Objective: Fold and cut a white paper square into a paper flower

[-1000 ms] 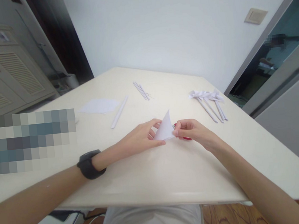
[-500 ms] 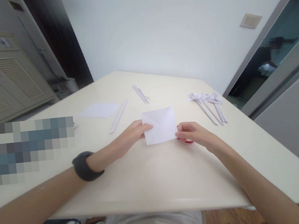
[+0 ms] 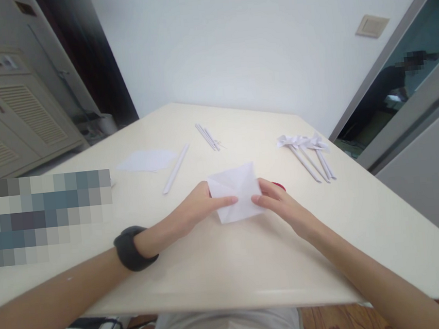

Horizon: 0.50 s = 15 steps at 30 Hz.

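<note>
A square of white creased paper is held just above the cream table, near its middle. My left hand pinches the paper's left edge, thumb on top. My right hand grips its right edge. A small red object peeks out behind my right hand; what it is I cannot tell. A dark band sits on my left wrist.
Several folded paper pinwheels on rolled sticks lie at the right. A rolled paper stick, a flat white sheet and thin strips lie further back. A louvred cabinet stands at the left.
The paper was folded into a standing triangle a second ago; it has been opened out into a flat creased square, and both hands now hold it by its side edges.
</note>
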{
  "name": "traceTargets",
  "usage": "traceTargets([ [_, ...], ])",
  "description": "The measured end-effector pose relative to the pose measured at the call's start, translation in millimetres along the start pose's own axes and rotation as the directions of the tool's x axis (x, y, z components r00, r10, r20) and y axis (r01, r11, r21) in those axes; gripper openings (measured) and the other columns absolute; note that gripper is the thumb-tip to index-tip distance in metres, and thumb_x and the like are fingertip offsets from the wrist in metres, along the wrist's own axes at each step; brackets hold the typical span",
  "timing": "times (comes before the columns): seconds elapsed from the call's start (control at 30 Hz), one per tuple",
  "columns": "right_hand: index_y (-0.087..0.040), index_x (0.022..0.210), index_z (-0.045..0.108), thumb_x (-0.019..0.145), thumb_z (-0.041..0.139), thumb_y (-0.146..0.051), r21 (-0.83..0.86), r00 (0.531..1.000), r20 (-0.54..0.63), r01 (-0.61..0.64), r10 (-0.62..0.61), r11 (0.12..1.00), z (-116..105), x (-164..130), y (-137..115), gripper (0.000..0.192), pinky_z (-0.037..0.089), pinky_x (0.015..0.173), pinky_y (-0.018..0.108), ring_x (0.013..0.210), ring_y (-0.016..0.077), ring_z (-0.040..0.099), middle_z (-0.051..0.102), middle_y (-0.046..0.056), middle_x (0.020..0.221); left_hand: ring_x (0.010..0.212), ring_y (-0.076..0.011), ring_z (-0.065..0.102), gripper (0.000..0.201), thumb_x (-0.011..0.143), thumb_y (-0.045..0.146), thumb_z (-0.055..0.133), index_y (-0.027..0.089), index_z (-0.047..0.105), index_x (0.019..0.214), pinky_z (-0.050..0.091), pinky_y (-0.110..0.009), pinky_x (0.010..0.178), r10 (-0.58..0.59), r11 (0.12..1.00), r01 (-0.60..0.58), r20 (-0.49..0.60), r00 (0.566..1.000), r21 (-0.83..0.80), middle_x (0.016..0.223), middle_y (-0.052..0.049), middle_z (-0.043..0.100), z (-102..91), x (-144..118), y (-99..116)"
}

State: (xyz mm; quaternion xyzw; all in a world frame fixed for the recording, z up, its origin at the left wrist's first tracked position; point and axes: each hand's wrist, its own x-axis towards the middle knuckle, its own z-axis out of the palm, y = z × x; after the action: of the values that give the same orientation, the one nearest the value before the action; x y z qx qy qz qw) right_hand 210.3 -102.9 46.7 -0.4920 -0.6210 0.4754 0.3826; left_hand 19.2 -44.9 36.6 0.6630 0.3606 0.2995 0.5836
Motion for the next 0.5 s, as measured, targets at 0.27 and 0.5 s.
traceTargets([
  [0.27,-0.02,0.108,0.052,0.078,0.057,-0.037,-0.146,0.992,-0.127,0.003,-0.022,0.989,5,5,14,0.034,0.046,0.076,0.033,0.094,0.0221,0.057,0.061,0.006,0.105,0.104,-0.0272,0.059,0.046,0.068,0.034,0.069,0.021,0.06,0.111,0.048,-0.038,0.087,0.021,0.998,-0.021,0.006,1.0,0.066,0.109,-0.005,0.067,5.6,-1,-2],
  [0.5,-0.02,0.11,0.051,0.08,0.053,-0.027,-0.296,0.973,-0.151,0.125,-0.175,0.947,7,5,17,0.03,0.046,0.069,0.031,0.089,0.0226,0.059,0.063,0.007,0.103,0.105,-0.0277,0.059,0.045,0.072,0.039,0.065,0.02,0.059,0.113,0.048,-0.039,0.088,-0.04,0.996,0.037,0.041,0.998,0.078,0.111,-0.006,0.066,5.3,-3,1],
])
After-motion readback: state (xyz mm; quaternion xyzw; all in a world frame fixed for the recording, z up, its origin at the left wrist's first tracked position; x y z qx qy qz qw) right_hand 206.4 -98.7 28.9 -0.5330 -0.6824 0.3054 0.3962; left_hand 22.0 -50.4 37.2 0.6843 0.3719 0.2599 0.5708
